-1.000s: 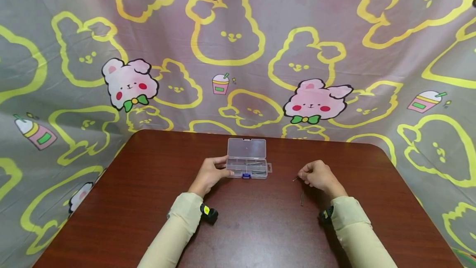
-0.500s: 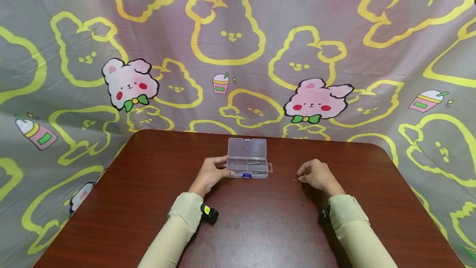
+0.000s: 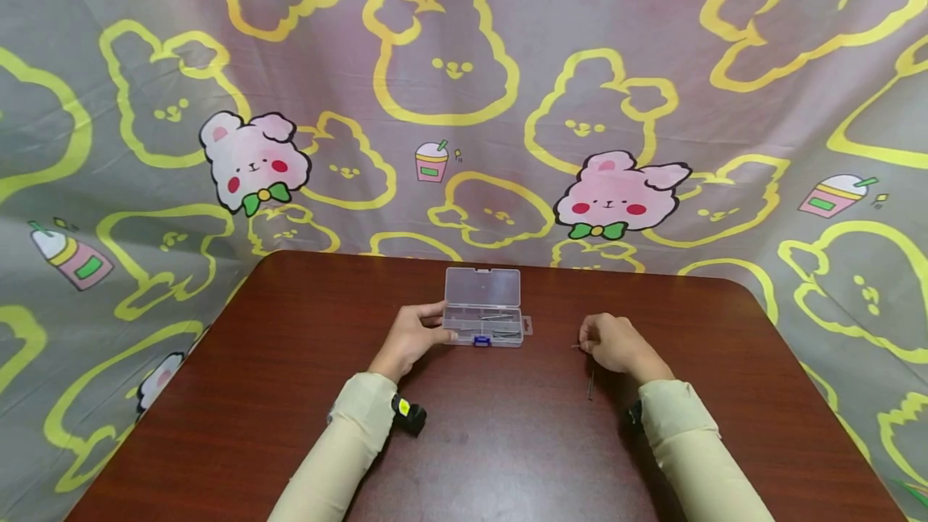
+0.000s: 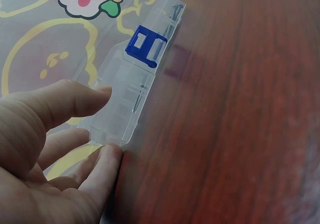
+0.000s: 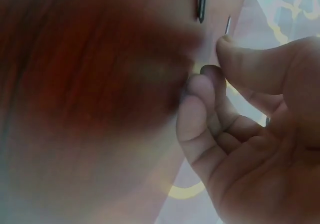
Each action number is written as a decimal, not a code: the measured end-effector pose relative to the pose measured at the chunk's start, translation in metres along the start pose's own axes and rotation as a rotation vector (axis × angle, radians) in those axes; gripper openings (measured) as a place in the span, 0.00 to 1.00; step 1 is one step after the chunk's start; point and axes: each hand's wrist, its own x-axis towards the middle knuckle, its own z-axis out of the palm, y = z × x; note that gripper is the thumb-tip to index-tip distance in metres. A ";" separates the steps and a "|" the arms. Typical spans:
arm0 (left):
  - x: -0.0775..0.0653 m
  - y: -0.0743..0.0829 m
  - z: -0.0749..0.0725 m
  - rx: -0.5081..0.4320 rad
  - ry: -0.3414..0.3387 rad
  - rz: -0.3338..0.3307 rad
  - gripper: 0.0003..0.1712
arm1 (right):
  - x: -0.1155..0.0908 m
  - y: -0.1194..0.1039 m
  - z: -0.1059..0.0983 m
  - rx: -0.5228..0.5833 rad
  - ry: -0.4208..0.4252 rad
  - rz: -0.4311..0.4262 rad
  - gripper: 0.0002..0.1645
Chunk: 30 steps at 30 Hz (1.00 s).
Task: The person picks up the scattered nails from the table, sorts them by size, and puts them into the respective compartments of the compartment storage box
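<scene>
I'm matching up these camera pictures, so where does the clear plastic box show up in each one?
Head: the box is just below the middle, with the left hand gripping its left end.
Left wrist: the box slants through the upper left, its blue latch nearer the top.
Right wrist: not in it.
Shared landmark: the brown table.

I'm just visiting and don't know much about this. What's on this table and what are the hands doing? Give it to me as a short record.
Surface: reddish-brown table
Container: clear compartment box, blue latch, lid open
Inside: slim metal pieces
Left hand: grips the box's left end
Right hand: fingers curled beside a small metal piece; hold unclear
Loose on table: slim metal pin
Backdrop: cartoon-print cloth
</scene>
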 end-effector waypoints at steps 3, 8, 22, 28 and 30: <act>0.001 0.000 0.000 0.004 -0.002 -0.005 0.36 | 0.000 0.003 0.000 0.049 0.012 0.016 0.09; 0.002 0.000 0.000 0.005 0.001 -0.004 0.36 | -0.002 0.006 -0.001 0.130 0.043 0.042 0.09; 0.000 -0.001 0.001 -0.001 -0.003 0.010 0.37 | 0.001 -0.001 0.000 0.402 0.108 0.156 0.12; -0.001 0.000 0.001 0.007 -0.002 0.009 0.37 | 0.001 -0.004 -0.001 0.428 0.106 0.183 0.12; -0.001 0.001 0.001 0.004 -0.001 0.007 0.37 | 0.001 -0.005 0.000 0.441 0.101 0.188 0.13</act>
